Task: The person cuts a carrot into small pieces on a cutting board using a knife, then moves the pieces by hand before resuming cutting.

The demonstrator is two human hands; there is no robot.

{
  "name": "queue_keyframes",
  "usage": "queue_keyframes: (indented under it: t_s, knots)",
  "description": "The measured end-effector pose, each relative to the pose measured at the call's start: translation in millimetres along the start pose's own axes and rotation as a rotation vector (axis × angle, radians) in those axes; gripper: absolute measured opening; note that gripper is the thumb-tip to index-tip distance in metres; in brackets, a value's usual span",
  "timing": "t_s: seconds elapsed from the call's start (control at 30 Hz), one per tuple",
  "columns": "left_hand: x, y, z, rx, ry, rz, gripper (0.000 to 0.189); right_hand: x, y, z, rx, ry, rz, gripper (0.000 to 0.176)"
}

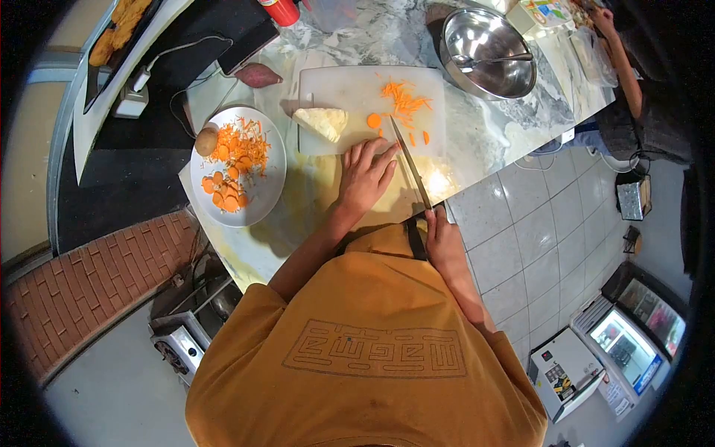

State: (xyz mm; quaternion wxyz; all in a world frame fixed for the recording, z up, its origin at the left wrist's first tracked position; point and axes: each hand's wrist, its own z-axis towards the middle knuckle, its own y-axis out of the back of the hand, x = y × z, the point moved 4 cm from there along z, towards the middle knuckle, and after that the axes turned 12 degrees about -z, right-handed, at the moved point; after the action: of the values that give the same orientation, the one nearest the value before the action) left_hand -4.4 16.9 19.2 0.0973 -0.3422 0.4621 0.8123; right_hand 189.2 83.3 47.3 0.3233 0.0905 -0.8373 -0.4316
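My right hand point(443, 237) is closed round the handle of a knife point(410, 160), whose blade reaches over the white cutting board point(313, 86). Near the blade, my left hand point(365, 175) rests at the board's front edge with its fingers on or beside small carrot pieces; whether it grips one is hidden. Several carrot slices point(374, 120) and a heap of carrot shreds point(403, 98) lie on the board. To their left sits a pale wedge point(322, 124). A white plate point(269, 195) on the left holds carrot shreds, slices and a brown round item point(206, 141).
Behind the board, a steel bowl point(488, 56) holds a utensil. A purple sweet potato point(258, 75), a red container point(281, 10) and a cable stand at the back left. Another person's arm point(629, 78) reaches over the table at the right, near a plastic bag.
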Motion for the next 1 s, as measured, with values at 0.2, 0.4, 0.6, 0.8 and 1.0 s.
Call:
queue_keyframes:
  t_s: [0.2,0.4,0.6,0.8,1.0]
  knots:
    - [-0.7,0.5,1.0,0.004,0.006,-0.002,0.036,-7.2,-6.0,1.3,-0.032,0.014,-0.040,0.029]
    - [-0.4,0.7,1.1,0.000,0.006,0.001,0.036,-7.1,-4.2,0.3,-0.040,0.022,-0.082,0.029]
    - [-1.1,1.4,1.6,0.002,0.006,0.001,0.036,-6.7,-2.8,-0.8,-0.050,0.024,-0.107,0.029]
    - [-0.5,0.6,0.9,-0.002,0.006,0.000,0.037,-6.2,-2.6,-0.7,-0.057,0.029,-0.147,0.029]
    - [0.0,0.6,0.9,0.004,0.021,-0.005,0.036,-7.8,-3.0,-0.5,-0.048,0.027,-0.190,0.030]
